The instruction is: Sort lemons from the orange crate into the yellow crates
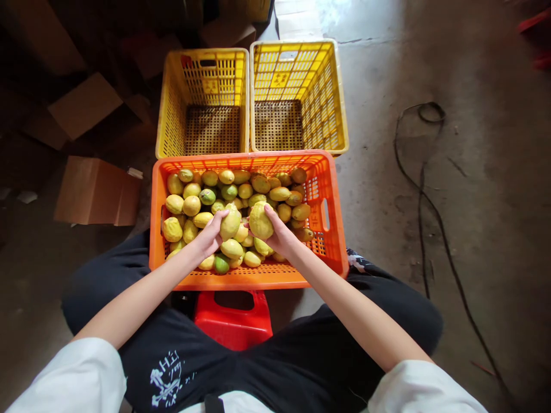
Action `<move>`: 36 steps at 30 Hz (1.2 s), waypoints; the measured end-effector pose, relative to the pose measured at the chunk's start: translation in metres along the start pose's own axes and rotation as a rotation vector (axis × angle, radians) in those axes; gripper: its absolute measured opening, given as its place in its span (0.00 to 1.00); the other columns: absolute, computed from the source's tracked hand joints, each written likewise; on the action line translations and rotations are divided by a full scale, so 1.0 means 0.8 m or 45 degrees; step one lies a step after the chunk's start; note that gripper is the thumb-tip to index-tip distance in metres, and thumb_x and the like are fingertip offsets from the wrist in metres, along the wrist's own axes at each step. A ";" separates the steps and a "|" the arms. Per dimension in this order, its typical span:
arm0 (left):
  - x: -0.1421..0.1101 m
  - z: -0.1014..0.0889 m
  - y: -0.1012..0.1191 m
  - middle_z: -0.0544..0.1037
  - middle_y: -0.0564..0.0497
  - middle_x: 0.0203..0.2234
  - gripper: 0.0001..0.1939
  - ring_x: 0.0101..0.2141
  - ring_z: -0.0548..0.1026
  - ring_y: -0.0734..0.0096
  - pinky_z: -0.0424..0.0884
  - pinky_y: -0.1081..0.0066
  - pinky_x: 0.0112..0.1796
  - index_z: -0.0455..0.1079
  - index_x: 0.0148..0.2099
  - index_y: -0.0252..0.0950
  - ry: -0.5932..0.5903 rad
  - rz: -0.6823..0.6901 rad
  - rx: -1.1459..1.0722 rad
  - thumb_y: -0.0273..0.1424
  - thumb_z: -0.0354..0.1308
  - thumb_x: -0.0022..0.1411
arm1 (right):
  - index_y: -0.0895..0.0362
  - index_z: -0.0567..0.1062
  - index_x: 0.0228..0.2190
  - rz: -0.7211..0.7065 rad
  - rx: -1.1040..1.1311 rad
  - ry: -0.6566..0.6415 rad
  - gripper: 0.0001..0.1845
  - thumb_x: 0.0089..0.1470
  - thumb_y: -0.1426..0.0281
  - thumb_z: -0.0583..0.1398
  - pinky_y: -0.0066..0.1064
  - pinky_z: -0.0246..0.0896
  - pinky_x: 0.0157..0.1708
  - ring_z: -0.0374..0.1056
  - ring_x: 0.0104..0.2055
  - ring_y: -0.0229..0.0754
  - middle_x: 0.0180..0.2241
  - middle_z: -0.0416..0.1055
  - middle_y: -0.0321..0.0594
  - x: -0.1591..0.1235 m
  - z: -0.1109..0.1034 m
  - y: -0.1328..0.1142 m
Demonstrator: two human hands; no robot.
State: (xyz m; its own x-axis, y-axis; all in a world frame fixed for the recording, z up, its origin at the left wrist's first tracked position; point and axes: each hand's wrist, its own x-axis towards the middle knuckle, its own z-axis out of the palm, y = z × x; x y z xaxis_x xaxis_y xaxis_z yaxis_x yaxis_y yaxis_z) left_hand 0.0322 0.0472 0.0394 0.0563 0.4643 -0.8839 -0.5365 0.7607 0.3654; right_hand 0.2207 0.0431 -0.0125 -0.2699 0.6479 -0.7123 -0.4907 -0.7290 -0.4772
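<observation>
My left hand [212, 232] is closed around a yellow-green lemon [231, 222], thumb on its upper side. In my right hand [278, 229] sits a bigger, bumpy yellow lemon [260, 221], its fingers partly hidden behind the fruit. Both hands are over an orange plastic crate [253, 280], close together but apart. Many lemons lie in that crate, mostly yellow, with a few greener ones such as a green lemon [221, 264] near the front wall.
Beyond the orange crate stand two yellow crates, a left one [172, 109] and a right one [321, 97], side by side. A red plastic stool [232, 330] is between my legs. Cardboard boxes [97, 192] lie at left; a dark cable [443, 229] runs across the concrete floor at right.
</observation>
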 end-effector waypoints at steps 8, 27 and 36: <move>-0.006 0.007 0.007 0.88 0.43 0.36 0.16 0.41 0.91 0.51 0.91 0.54 0.45 0.79 0.60 0.36 0.020 -0.074 -0.109 0.33 0.52 0.83 | 0.47 0.80 0.43 -0.075 -0.045 -0.071 0.32 0.46 0.44 0.82 0.42 0.86 0.51 0.86 0.56 0.57 0.40 0.87 0.39 0.004 0.004 0.007; -0.003 0.004 0.007 0.90 0.41 0.43 0.20 0.46 0.91 0.47 0.90 0.52 0.48 0.79 0.67 0.40 -0.005 -0.074 -0.120 0.35 0.53 0.82 | 0.47 0.79 0.44 -0.083 0.010 -0.008 0.25 0.52 0.52 0.80 0.39 0.84 0.54 0.85 0.57 0.54 0.44 0.87 0.38 -0.003 0.011 0.003; -0.006 0.002 0.008 0.89 0.43 0.39 0.15 0.46 0.90 0.47 0.90 0.55 0.46 0.80 0.61 0.38 -0.024 -0.062 -0.017 0.37 0.57 0.83 | 0.48 0.81 0.44 -0.007 0.035 0.009 0.22 0.52 0.51 0.75 0.44 0.85 0.56 0.85 0.60 0.59 0.42 0.89 0.40 -0.004 0.014 -0.003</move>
State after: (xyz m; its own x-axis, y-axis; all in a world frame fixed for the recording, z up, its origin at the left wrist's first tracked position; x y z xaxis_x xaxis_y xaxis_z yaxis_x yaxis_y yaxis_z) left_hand 0.0300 0.0504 0.0459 0.0980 0.4354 -0.8949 -0.5436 0.7766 0.3183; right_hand 0.2136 0.0455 -0.0034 -0.2608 0.6505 -0.7133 -0.5146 -0.7189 -0.4674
